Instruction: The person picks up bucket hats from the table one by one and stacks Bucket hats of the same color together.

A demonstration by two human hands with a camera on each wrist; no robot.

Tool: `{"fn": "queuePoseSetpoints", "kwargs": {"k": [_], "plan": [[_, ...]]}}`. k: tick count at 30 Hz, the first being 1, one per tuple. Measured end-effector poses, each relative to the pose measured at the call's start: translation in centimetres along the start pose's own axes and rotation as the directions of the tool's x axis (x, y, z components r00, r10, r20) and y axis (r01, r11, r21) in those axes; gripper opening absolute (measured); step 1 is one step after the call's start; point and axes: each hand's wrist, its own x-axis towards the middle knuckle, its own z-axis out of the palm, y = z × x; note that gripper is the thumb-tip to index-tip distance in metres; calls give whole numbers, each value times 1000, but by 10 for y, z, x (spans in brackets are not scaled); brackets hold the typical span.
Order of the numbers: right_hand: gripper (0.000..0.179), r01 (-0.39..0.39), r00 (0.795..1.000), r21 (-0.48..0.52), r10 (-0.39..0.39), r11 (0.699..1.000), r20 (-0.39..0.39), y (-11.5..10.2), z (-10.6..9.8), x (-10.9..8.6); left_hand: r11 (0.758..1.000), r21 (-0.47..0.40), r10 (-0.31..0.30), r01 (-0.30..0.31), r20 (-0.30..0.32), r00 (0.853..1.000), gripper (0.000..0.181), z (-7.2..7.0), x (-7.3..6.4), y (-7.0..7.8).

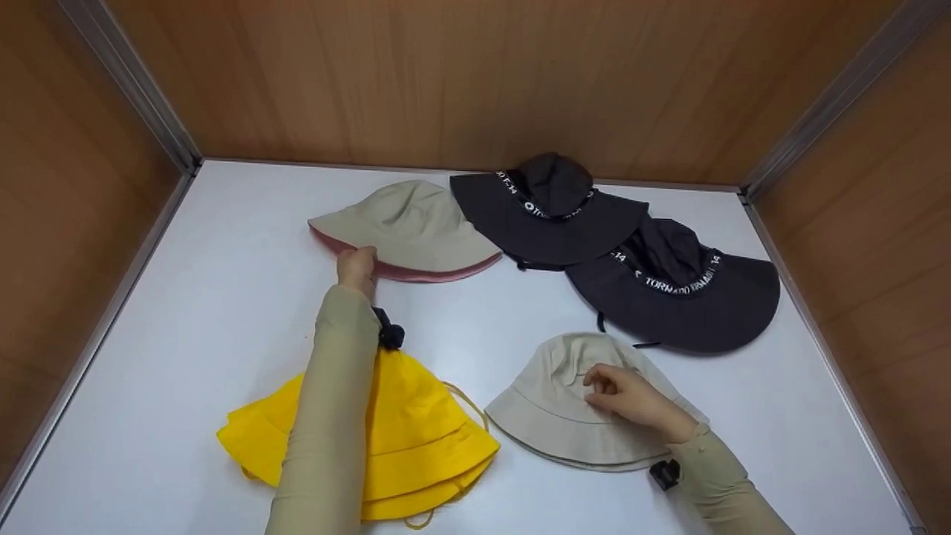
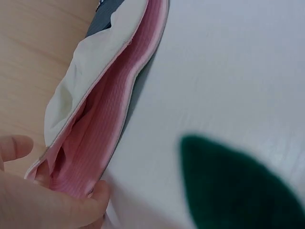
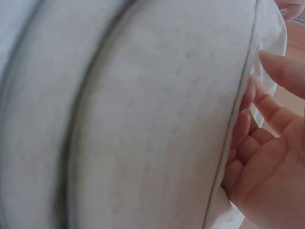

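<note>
At the back left, a beige bucket hat with pink lining (image 1: 416,223) has its front brim held by my left hand (image 1: 356,266). The left wrist view shows that hand (image 2: 52,205) at the brim's corner, one finger inside the pink opening (image 2: 102,119) and another under the lower edge. My right hand (image 1: 631,397) is at the crown of a plain beige bucket hat (image 1: 546,405), front right. Its fingers are loosely bent, with a gap between thumb and forefinger. In the right wrist view the fingers (image 3: 245,129) overlap the fabric's seam edge (image 3: 224,162).
A yellow hat (image 1: 423,423) with layered brims and a cord lies front left, partly under my left forearm. Two black wide-brimmed hats with white lettering, one at the back (image 1: 550,230) and one to its right (image 1: 698,319), overlap. Wooden panels (image 1: 446,82) enclose the white table (image 1: 186,312).
</note>
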Motion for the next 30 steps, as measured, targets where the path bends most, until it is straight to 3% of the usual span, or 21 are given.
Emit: {"fn": "queuePoseSetpoints", "kwargs": {"k": [1, 4, 6, 7, 11, 14, 17, 21, 23, 27, 30], "plan": [[18, -6, 1000, -1, 6, 1000, 2, 0, 0, 0, 1000, 23, -2, 2, -2, 1000, 44, -1, 15, -7], [18, -23, 1000, -17, 23, 1000, 3, 0, 0, 0, 998, 55, 19, -18, -33, 999, 37, -4, 36, -18], [17, -30, 1000, -32, 30, 999, 0, -2, 0, 0, 1000, -4, -15, 15, -22, 1000, 39, -5, 25, -13], [16, -32, 999, -36, 32, 999, -1, -4, 0, -1, 999, -34, -35, 34, -23, 999, 45, -3, 28, -13], [14, -23, 1000, -30, 23, 999, -1, -23, -2, -4, 969, -189, -150, 157, 49, 987, 56, 4, -56, 29], [14, -16, 1000, -29, 17, 999, 3, -37, -4, -7, 965, -193, -171, 178, 56, 984, 53, 8, -100, 52], [14, -19, 1000, -35, 19, 999, 4, -43, -4, -9, 967, -192, -149, 166, 98, 984, 50, 6, -99, 51], [14, -17, 1000, -24, 17, 1000, 5, -40, -4, -9, 988, -122, -79, 93, 115, 990, 47, 5, -74, 38], [14, -17, 1000, -21, 17, 1000, 6, -40, -4, -9, 995, -87, -50, 58, 94, 994, 45, 6, -74, 39], [14, -19, 1000, -33, 19, 999, 5, -39, -4, -8, 991, -130, -5, 16, 84, 996, 37, 8, -77, 45], [14, -28, 1000, -31, 28, 999, 3, -28, -3, -7, 994, -100, 56, -50, 68, 996, 25, 9, -79, 50]]}}
